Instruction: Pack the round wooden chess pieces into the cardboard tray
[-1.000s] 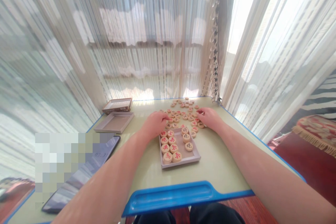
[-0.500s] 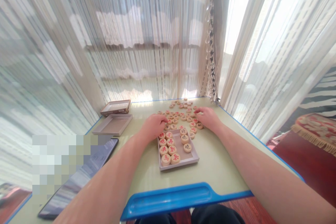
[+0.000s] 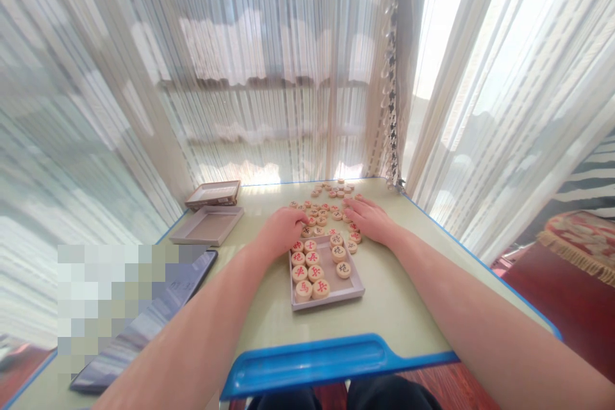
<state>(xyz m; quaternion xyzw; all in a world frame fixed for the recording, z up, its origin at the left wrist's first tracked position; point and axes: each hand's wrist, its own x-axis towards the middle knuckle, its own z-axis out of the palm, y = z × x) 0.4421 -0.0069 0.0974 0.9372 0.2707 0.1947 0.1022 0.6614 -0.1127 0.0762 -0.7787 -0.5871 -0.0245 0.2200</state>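
Round wooden xiangqi pieces with red or black characters lie across the table. A shallow cardboard box tray (image 3: pixel 331 300) holds two columns of red pieces (image 3: pixel 312 257) on its left side and a column of black pieces (image 3: pixel 338 254) on its right. My left hand (image 3: pixel 283 229) is at the tray's far left corner, its fingers curled together beside loose pieces (image 3: pixel 321 221); whatever they hold is hidden. Palm down, my right hand (image 3: pixel 369 218) lies over the right side of the loose pieces with its fingers stretched out, covering some of them.
Another shallow tray (image 3: pixel 207 225) and a box lid (image 3: pixel 214 193) are at the back left. A tablet (image 3: pixel 158 320), partly pixelated, lies along the left edge. More pieces (image 3: pixel 340 189) are near the far edge. The table has a blue front rim (image 3: pixel 307 362), and curtains (image 3: pixel 269 109) hang behind it.
My right hand has moved left over the loose pieces, and its fingers have straightened and flattened. My left hand has stayed almost in place. The pieces in the tray look unchanged.
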